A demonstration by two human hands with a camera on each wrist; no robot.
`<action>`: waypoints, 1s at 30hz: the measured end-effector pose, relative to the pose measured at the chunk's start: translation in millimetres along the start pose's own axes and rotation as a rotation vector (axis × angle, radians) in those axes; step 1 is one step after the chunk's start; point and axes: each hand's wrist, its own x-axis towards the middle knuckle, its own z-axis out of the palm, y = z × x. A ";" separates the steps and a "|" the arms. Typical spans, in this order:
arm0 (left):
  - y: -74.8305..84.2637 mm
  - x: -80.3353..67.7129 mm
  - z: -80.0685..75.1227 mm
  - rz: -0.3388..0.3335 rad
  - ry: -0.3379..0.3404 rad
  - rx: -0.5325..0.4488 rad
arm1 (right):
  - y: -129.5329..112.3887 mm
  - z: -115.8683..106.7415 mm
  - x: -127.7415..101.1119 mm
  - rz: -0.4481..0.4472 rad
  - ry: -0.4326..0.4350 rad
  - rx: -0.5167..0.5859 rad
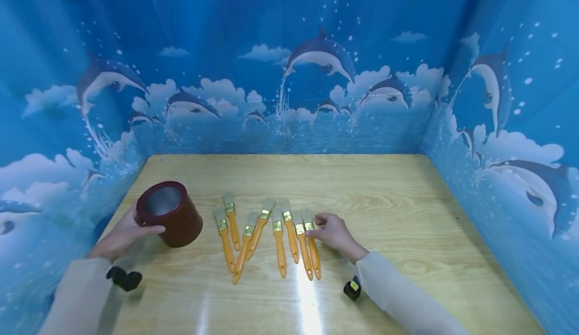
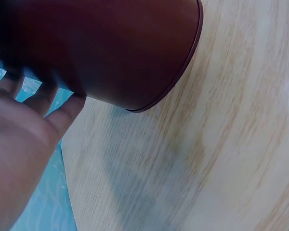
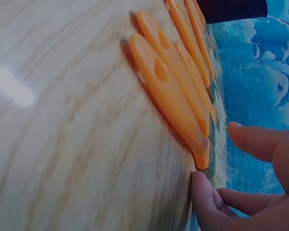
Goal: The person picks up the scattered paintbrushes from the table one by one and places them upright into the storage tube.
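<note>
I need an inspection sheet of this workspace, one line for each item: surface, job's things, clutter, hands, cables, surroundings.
Surface: wooden table, pale grain, with glare streaks near the front edge.
Job's things: dark red cup, tilted, its open mouth toward the camera; eight orange-handled paintbrushes lying flat in a loose row, bristles away from the person.
Clutter: nothing seen.
Hands: left hand holds the cup's side; right hand touches the rightmost brush at its metal band, thumb at the handle's end in the right wrist view.
Cables: nothing seen; a small black device sits at each wrist.
Surroundings: blue dolphin-print backdrop on three sides.
</note>
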 end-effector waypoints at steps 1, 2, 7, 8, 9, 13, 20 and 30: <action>0.0 -0.1 0.0 0.000 0.000 0.004 | -0.5 1.2 0.3 -0.004 0.007 -0.020; -0.5 -0.1 -0.3 0.003 -0.002 0.003 | -1.0 2.3 0.6 -0.010 0.013 -0.041; -0.2 -0.8 -0.8 0.000 -0.005 -0.004 | -3.1 7.1 1.0 -0.079 0.068 -0.140; 0.1 -0.9 -0.7 -0.003 -0.007 -0.008 | -3.5 7.8 1.0 -0.095 0.079 -0.162; 0.8 -0.9 -0.4 -0.009 -0.006 -0.007 | -3.9 8.5 0.8 -0.108 0.089 -0.179; 2.9 -1.1 0.3 -0.024 -0.012 -0.018 | -5.3 10.3 0.4 -0.121 0.097 -0.214; 3.3 -0.4 0.3 0.002 -0.016 0.013 | -6.5 8.7 1.2 -0.120 0.080 -0.248; 3.7 -1.3 1.0 0.017 0.006 0.045 | -4.5 5.4 6.3 -0.096 0.074 -0.183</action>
